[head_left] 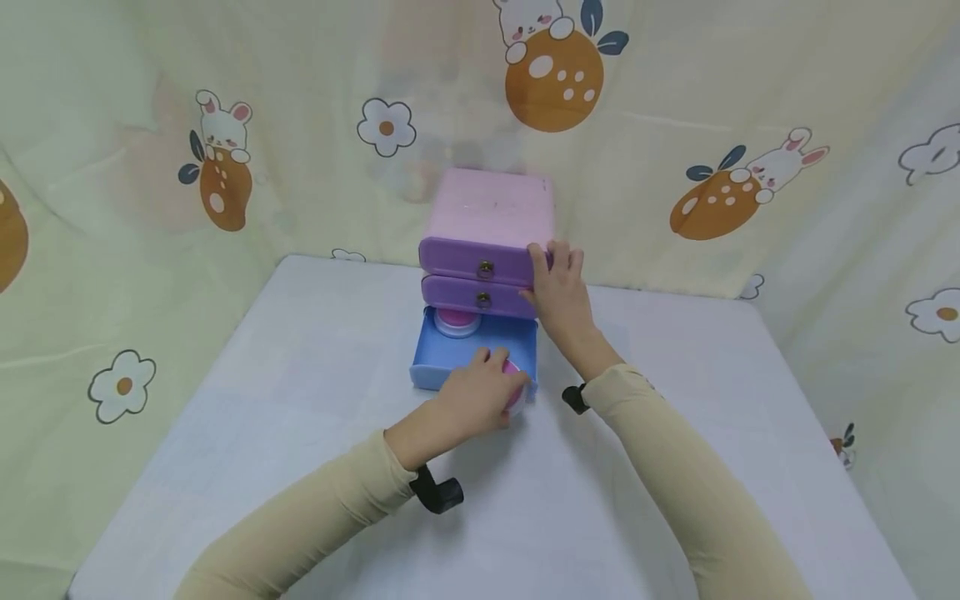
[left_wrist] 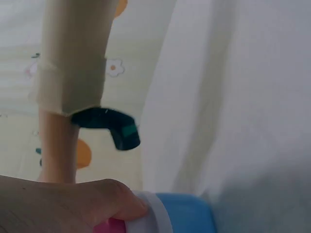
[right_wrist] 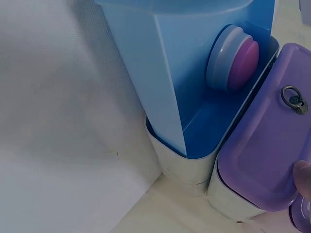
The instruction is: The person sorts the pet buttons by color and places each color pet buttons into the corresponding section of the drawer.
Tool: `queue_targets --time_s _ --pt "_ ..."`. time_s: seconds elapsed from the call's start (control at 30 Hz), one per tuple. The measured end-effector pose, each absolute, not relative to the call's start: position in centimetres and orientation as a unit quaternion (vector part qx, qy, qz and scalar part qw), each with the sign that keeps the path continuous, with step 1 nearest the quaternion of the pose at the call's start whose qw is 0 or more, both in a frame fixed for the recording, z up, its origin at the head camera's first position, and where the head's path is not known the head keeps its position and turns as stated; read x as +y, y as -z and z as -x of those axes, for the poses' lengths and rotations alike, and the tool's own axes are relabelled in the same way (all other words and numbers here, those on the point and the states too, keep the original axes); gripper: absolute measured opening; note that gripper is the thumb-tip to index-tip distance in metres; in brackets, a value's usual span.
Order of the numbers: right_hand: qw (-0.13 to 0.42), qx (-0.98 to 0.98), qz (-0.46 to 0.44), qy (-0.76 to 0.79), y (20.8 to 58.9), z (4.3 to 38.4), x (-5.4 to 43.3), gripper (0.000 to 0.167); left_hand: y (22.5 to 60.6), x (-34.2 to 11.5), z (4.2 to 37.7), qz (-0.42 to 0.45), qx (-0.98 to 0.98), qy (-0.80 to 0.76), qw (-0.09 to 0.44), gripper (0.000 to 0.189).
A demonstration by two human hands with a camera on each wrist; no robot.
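A small drawer cabinet has a pink top (head_left: 491,204), two purple drawers (head_left: 465,262) with ring pulls, and a blue drawer (head_left: 442,354) pulled out at the bottom. My left hand (head_left: 480,396) grips a round white-rimmed, pink-domed button (head_left: 514,387) at the blue drawer's front right corner. In the left wrist view, the thumb (left_wrist: 114,201) presses its white rim. A similar pink button (right_wrist: 243,63) sits inside the drawer at the back left. My right hand (head_left: 561,292) rests on the right edge of the purple drawers, its thumb touching the lower purple front.
The cabinet stands on a white-covered table (head_left: 330,358) near its back edge. A cream curtain (head_left: 300,167) printed with rabbits and flowers hangs behind and at both sides. Black wrist mounts (head_left: 438,492) stick out below the sleeves.
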State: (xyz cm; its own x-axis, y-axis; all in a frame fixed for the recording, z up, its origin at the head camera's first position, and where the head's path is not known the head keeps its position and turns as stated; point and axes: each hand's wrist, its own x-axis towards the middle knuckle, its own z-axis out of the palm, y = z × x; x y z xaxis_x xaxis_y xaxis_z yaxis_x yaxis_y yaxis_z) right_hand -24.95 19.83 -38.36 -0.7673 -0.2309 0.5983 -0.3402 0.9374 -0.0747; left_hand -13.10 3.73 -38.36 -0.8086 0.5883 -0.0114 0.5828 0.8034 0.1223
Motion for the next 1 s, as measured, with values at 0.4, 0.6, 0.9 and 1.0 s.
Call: queue_targets --time_s 0.4,0.6,0.9,1.0 --pt "0.307 -0.935 -0.16 -0.083 38.4 24.8 20.1 0.067 38.5 3.0 17.8 -0.269 0.958 -0.103 -0.006 0.055" --pt "0.305 -0.935 -0.16 -0.085 38.3 24.6 20.1 0.067 39.3 3.3 18.9 -0.234 0.963 -0.133 -0.026 0.055" --pt "0.318 -0.93 -0.164 -0.083 38.5 24.7 20.2 0.067 41.4 4.2 19.8 -0.203 0.965 -0.162 -0.027 0.055" --pt "0.319 -0.93 -0.165 -0.083 38.7 24.8 20.1 0.068 42.3 4.7 20.3 -0.193 0.965 -0.175 -0.002 0.055"
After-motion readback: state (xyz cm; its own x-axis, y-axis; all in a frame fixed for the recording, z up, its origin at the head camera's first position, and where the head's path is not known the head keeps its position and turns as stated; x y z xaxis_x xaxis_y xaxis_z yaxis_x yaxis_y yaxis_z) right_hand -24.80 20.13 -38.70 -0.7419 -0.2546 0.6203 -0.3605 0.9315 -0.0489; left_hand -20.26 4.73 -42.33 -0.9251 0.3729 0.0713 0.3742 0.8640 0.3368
